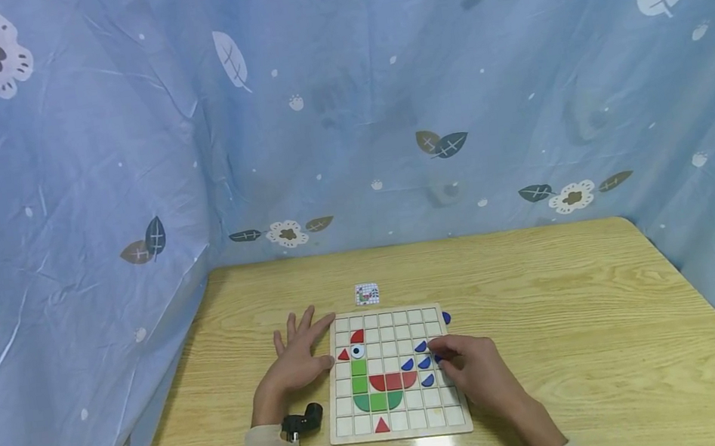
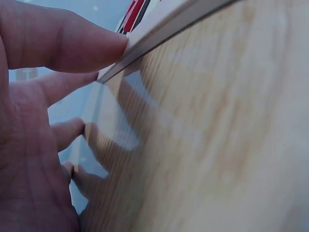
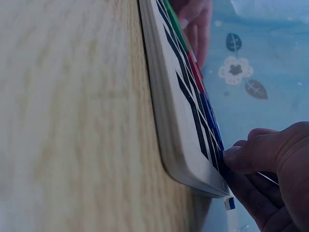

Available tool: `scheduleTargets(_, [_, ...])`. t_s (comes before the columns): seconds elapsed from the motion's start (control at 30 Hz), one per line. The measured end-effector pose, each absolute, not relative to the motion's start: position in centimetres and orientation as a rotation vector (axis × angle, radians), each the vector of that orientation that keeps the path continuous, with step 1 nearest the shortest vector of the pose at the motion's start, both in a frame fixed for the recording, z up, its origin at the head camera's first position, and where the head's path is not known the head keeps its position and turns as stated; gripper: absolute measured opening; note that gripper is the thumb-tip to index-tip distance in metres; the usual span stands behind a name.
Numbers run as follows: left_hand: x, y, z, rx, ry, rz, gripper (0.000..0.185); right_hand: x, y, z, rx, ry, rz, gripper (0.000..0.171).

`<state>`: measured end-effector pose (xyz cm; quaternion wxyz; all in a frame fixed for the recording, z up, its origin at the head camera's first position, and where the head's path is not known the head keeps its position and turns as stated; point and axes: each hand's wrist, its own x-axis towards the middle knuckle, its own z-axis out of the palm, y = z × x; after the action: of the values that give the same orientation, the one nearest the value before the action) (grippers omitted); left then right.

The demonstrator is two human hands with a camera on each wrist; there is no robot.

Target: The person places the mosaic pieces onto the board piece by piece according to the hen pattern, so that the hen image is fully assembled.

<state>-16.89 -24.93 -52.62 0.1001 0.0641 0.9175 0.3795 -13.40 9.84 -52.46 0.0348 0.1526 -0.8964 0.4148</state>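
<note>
Showing only overhead: loose blue piece (image 1: 446, 317)

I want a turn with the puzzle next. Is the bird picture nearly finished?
Mostly built, it seems. On the board sit a green body, a red band, an eye and four blue tail pieces. The right hand is setting another blue piece, while the left hand steadies the edge. One blue piece waits outside.
</note>
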Motion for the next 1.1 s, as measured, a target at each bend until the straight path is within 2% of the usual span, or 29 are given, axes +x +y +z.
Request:
scheduleTargets(0.73, [-17.0,-24.9,-52.7,0.188,2.717,1.113,0.084,-13.0,10.1,-52.4,0.496,-2.725,1.274,0.034])
scheduleTargets(1.1, [-16.9,-24.9,-52.7,0.193,2.712,1.117,0.084,-14.5,12.8,-51.9,0.452,-2.665,1.31,0.029])
